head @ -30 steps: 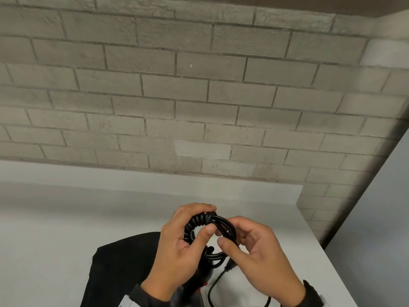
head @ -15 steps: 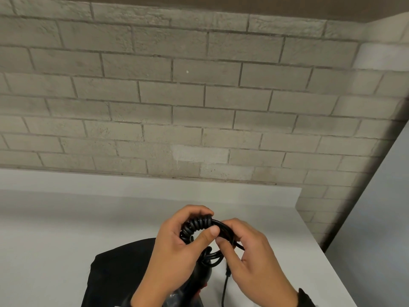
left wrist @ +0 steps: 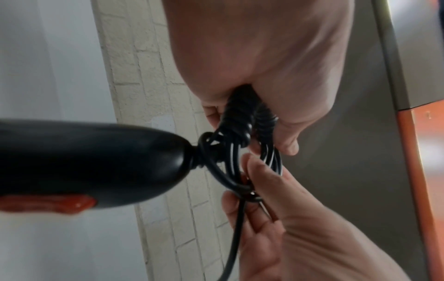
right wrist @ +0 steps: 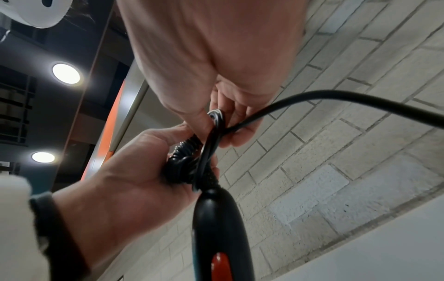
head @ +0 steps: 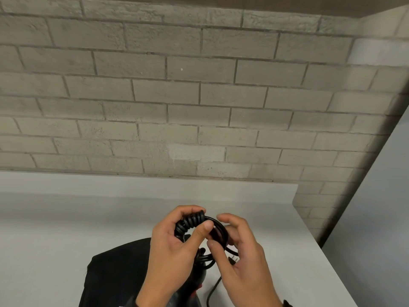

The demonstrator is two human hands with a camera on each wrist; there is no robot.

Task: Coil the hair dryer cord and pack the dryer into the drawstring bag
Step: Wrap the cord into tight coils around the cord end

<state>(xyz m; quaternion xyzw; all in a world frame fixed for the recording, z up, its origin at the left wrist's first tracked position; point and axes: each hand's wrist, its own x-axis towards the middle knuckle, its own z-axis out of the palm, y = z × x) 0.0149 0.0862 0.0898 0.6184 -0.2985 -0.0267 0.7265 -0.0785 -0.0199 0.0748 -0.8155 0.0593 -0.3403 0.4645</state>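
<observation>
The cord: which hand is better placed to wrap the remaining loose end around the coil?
The right hand, probably. It already pinches the loose end of the cord, near the plug. The left hand grips the coiled bundle and is needed to steady it.

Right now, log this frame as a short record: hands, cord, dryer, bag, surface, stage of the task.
left hand: grips the wound part of the cord bundle, thumb across it
right hand: fingers pinch the cord loops beside the left thumb
cord: mostly coiled; a loose tail hangs down, plug by the right palm
hair dryer: black with a red switch, handle hangs below the coil
drawstring bag: black, lying on the table under the hands
table: white, against a brick wall
stage: coiling nearly done, dryer not yet in the bag
</observation>
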